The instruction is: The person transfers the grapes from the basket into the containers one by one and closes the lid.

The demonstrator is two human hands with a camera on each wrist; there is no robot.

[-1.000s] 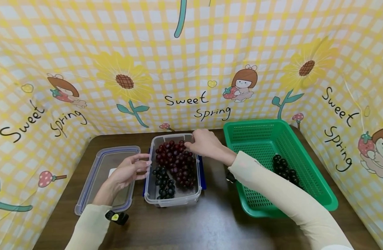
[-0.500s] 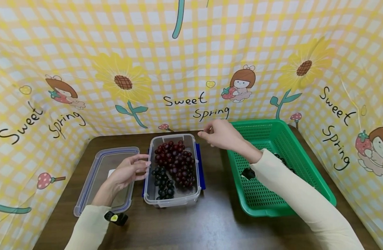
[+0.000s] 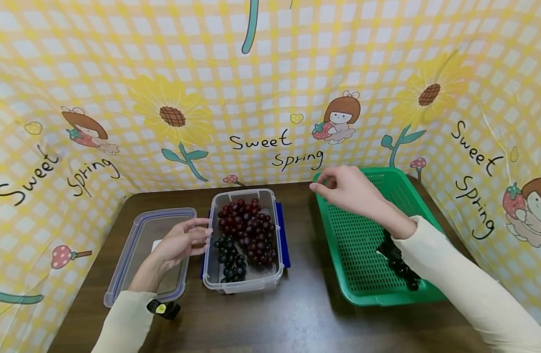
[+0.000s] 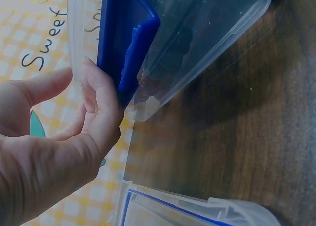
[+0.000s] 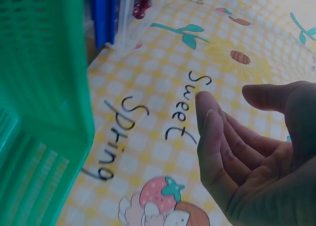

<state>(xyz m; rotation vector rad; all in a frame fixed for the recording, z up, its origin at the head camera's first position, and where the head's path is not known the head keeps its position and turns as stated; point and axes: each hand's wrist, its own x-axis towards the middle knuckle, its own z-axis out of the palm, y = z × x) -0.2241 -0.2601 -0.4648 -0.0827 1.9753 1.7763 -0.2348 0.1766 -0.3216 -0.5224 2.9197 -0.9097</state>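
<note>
We have our left hand (image 3: 178,245) at the left side of the clear container (image 3: 244,285), thumb and bent fingers gripping its rim just beside a blue latch (image 4: 131,33) that hangs down. Inside the container, red grapes (image 3: 248,225) fill the far and right parts, and a smaller bunch of dark grapes (image 3: 231,260) lies against them at the near left.

Our right hand (image 3: 352,190) is raised over the far left corner of the green basket (image 3: 330,240). It holds nothing: the fingers curl loosely, with a gap between thumb and fingertips. In the basket, toward its right side, lies a black bunch (image 3: 403,269), partly hidden by our right sleeve (image 3: 460,269) and the device at that wrist.

The lid (image 3: 131,260) lies left of the container on the brown surface (image 3: 297,314), partly behind our left hand. A yellow checked cloth (image 3: 253,93) rises behind everything.
</note>
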